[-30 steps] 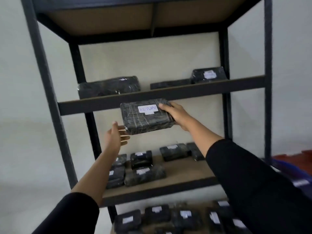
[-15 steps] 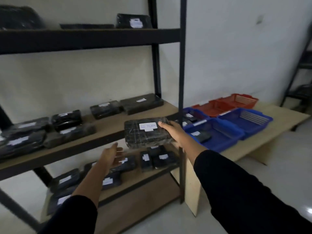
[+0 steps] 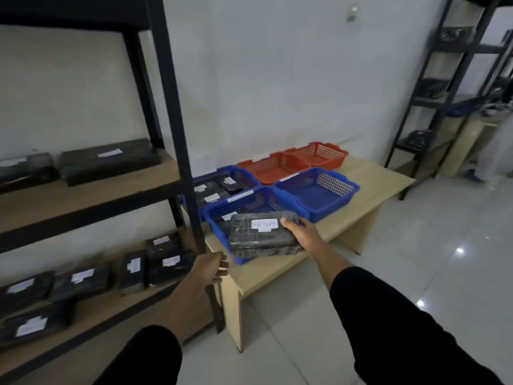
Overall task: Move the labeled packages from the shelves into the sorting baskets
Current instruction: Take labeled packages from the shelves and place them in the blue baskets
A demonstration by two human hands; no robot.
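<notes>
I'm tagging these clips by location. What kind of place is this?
Probably a small stockroom or parcel sorting room: metal shelving stacked with black wrapped, labeled packages, and blue and red baskets on a low table for sorting.

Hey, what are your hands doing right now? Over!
Right hand grips labeled package over near blue basket. Left hand open, empty. Nothing blocking.

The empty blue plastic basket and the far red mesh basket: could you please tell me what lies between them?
In the head view, bare tabletop separates the empty blue basket from the far red basket.
</notes>
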